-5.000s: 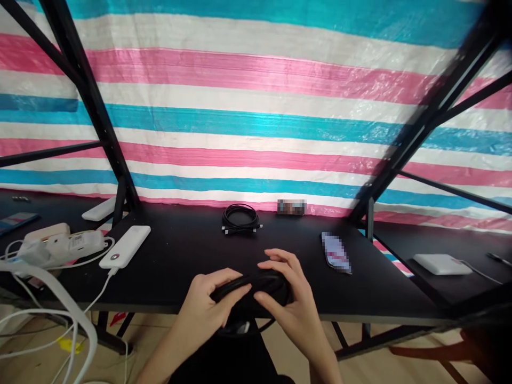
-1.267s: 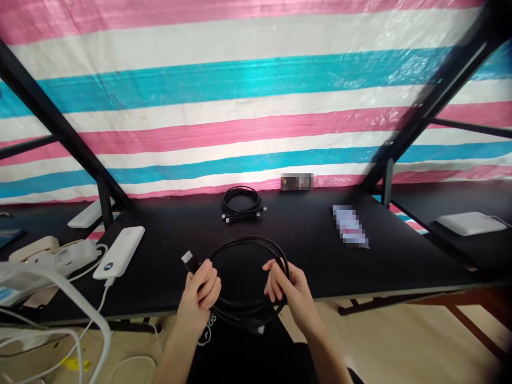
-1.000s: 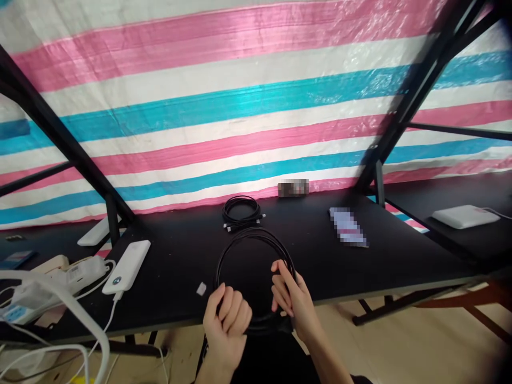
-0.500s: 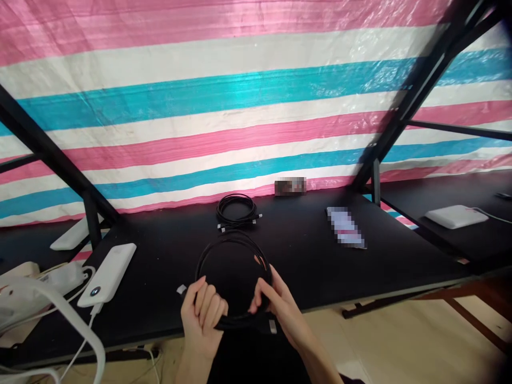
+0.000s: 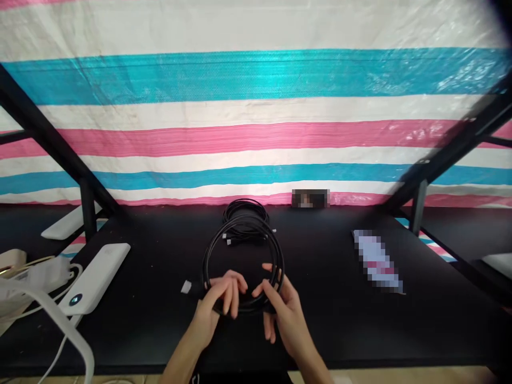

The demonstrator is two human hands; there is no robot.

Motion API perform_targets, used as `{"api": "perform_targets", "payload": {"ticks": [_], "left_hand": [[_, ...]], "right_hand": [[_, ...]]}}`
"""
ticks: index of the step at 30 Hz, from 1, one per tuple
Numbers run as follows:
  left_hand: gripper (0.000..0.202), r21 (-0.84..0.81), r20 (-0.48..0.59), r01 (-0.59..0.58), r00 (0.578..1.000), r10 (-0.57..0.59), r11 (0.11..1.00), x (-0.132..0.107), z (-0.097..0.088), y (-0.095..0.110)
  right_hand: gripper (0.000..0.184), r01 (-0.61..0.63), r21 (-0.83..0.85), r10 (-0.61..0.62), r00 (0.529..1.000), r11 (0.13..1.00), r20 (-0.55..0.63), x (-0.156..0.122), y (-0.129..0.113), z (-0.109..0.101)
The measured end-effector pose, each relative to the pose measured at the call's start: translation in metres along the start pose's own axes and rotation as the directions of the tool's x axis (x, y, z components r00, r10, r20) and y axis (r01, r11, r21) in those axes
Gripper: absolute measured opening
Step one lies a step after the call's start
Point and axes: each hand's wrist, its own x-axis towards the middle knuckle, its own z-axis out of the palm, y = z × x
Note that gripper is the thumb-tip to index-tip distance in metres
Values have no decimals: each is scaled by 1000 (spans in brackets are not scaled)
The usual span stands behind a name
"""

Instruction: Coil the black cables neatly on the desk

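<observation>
black tabletop [image 5: 160,325] ahead: cable coil [image 5: 206,261] now carried forward from its edge, my left hand [image 5: 218,301] and right hand [image 5: 282,312] clamped on gathered loops.

Two hands are recorded: left hand [image 5: 218,301] and right hand [image 5: 280,309], both bare. Slender fingers are noted on each; nails are too small to be judged. Each hand is joined to a forearm, left forearm [image 5: 182,356] and right forearm [image 5: 311,364], uncovered down to the lower frame edge. A strip of dark garment [image 5: 240,377] is glimpsed between the forearms. A small white mark is noted on it, form not discernible.
</observation>
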Motion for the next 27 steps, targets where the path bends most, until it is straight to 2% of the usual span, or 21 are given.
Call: {"api": "perform_targets", "payload": {"ticks": [2, 5, 7, 9, 13, 16, 19, 27], "left_hand": [[35, 76, 15, 19, 1000, -20, 997, 19, 3, 6], [31, 29, -118, 134, 985, -129, 991, 53, 8, 12], [29, -1, -152, 167, 974, -165, 986, 76, 9, 14], [32, -16, -133, 232, 963, -232, 973, 99, 9, 16], [27, 21, -238, 165, 959, -156, 986, 132, 5, 15], [33, 173, -236, 222, 955, -178, 960, 141, -2, 9], [42, 303, -217, 256, 957, -195, 918, 143, -11, 1], [49, 500, -137, 271, 962, -234, 822, 144, -21, 2]], "right_hand": [[51, 78, -83, -79, 997, 993, -9, 18, -21, -7], [50, 181, -203, -183, 983, 962, 7, 54, -51, -12], [52, 224, -252, -230, 973, 941, 8, 82, -65, -12], [54, 255, -280, -260, 965, 926, 19, 110, -71, -14], [49, 314, -333, -327, 945, 889, 18, 158, -70, -20], [34, 288, -440, -321, 947, 850, 0, 180, -66, -27], [24, 295, -545, -347, 938, 785, 8, 188, -63, -31], [21, 261, -720, -435, 898, 643, -62, 191, -62, -43]]}}
